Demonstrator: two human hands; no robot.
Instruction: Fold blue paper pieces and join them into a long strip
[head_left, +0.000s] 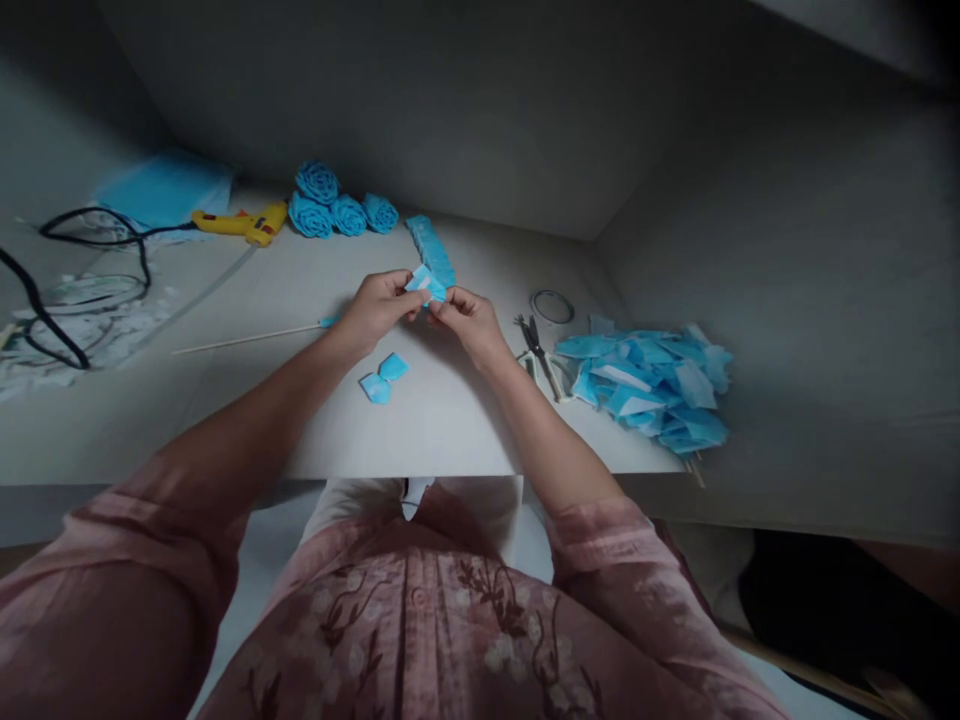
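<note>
- blue fabric-like piece (pixel 421 281), held up between both hands, its longer side seeming to slant from the left fingers toward the right fingertips
- left hand (pixel 375 308): thumb and fingers closed on its left and lower side, covering more of it
- right hand (pixel 471 322): fingertips pinched at its lower right corner
- pleated blue strip (pixel 430 245) just beyond
- two blue cutouts (pixel 384 378) on the table (pixel 442 430), nearer the body
- scissors (pixel 541 355) right of the right hand
</note>
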